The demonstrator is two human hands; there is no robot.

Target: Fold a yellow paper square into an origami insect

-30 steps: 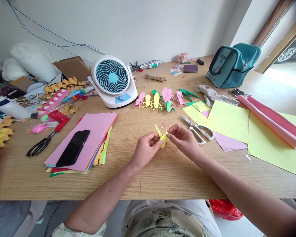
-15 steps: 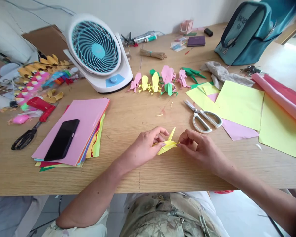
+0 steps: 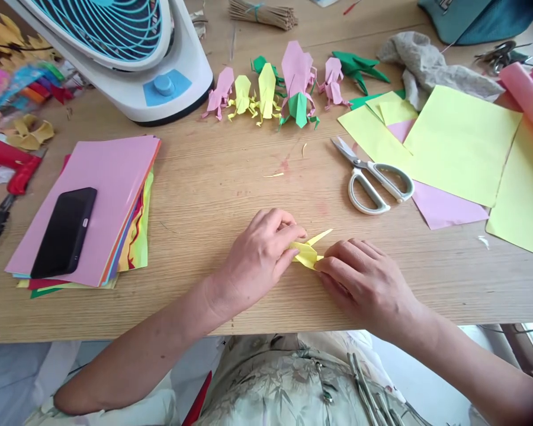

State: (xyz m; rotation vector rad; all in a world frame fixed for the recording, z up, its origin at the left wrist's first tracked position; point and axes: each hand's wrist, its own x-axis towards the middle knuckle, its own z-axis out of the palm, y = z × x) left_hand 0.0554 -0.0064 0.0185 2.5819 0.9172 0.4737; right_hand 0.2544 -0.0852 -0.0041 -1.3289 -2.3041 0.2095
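A small folded yellow paper piece [image 3: 307,255] is held between my two hands, low over the front of the wooden table. My left hand [image 3: 263,253] pinches its left side between thumb and fingers. The fingers of my right hand [image 3: 365,273] are closed on a thin point at its right end, and the fingertips partly cover it. One narrow yellow strip of the same piece sticks out up and to the right. Beyond my hands lie white-handled scissors [image 3: 373,177], tips pointing to the back left.
Folded paper frogs [image 3: 267,92] in pink, yellow and green stand in a row at the back. At left, a phone [image 3: 64,232] lies on a stack of coloured paper [image 3: 115,171]; behind it is a fan [image 3: 169,89]. Yellow sheets [image 3: 464,145] and a grey cloth [image 3: 430,65] are at right.
The view has tilted down and come closer. The yellow piece has turned so its strip leans further right, and my right hand has rolled over with its back up, still gripping the end.
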